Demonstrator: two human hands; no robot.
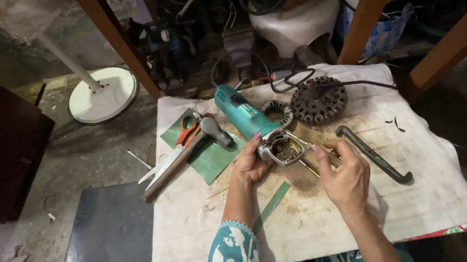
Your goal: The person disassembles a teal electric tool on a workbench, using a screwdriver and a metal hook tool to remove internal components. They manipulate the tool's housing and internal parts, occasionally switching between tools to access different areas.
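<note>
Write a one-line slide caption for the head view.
Left hand steadies a teal angle grinder with its metal gear head opened, while the right hand works a thin tool at it.

Scissors [180,145], hammer [187,153], stator core [318,100] and black wrench [376,155] lie nearby.

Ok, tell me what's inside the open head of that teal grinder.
The grinder head's open cavity shows dull metal parts and grime; details blur. The left hand covers its near side; the right hand holds a thin tool there.

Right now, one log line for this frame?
left hand: steadies grinder | right hand: holds thin tool at open gear head | spanner: beside
</note>
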